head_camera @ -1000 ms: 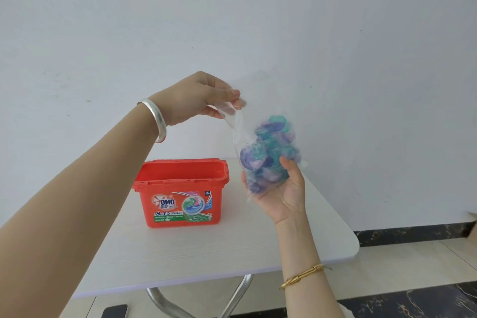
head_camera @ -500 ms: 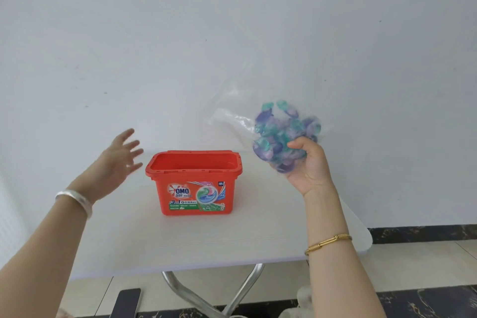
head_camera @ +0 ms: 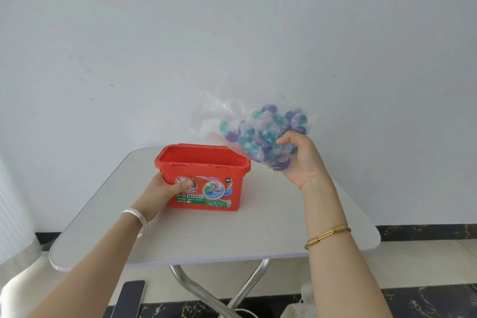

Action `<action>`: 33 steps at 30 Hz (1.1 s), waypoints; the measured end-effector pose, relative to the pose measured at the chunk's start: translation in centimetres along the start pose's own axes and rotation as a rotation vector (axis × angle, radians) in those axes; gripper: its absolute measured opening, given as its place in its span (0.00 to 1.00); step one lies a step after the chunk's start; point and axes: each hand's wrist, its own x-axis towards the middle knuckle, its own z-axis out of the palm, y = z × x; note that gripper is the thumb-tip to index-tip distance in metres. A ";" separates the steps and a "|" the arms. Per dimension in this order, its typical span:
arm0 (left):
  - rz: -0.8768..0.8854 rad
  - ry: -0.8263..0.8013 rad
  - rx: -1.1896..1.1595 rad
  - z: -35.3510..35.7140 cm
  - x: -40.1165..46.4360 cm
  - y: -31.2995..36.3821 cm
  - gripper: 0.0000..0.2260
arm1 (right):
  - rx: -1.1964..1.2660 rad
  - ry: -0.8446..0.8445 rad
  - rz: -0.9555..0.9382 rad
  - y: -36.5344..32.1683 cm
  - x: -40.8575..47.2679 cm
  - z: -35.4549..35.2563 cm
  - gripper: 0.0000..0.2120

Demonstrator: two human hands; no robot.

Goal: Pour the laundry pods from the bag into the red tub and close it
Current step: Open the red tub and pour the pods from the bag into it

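The red tub [head_camera: 206, 170] stands open on the white table [head_camera: 232, 235], its printed label facing me; no lid shows. My left hand [head_camera: 165, 190] grips the tub's front left corner, thumb across the label. My right hand [head_camera: 300, 160] holds a clear plastic bag [head_camera: 227, 121] from below, above and to the right of the tub. The bag is tilted, its loose open end pointing left over the tub's far right rim. Several blue, purple and teal laundry pods [head_camera: 265, 134] bunch inside the bag against my palm.
A white wall stands directly behind the table. The table's rounded edges and chrome crossed legs [head_camera: 222, 292] are in view. A dark phone [head_camera: 129, 299] lies on the floor below the table's left side. Something white [head_camera: 299, 307] sits on the floor at lower right.
My left hand let go of the bag's top, swung out to the left, then came down onto the tub's front left corner. My right hand raised and tilted the bag toward the tub.
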 end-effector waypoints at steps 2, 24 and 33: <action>0.031 0.026 0.026 0.3 0.4 -0.2 0.44 | -0.041 0.011 0.009 0.2 0.1 0.1 0.19; 0.079 0.131 0.056 1.2 1.0 -2.2 0.35 | -0.416 0.171 -0.117 -1.8 -0.4 2.7 0.09; 0.064 0.160 0.079 1.0 0.9 -2.3 0.38 | -0.547 0.273 -0.090 -2.3 -0.1 4.0 0.08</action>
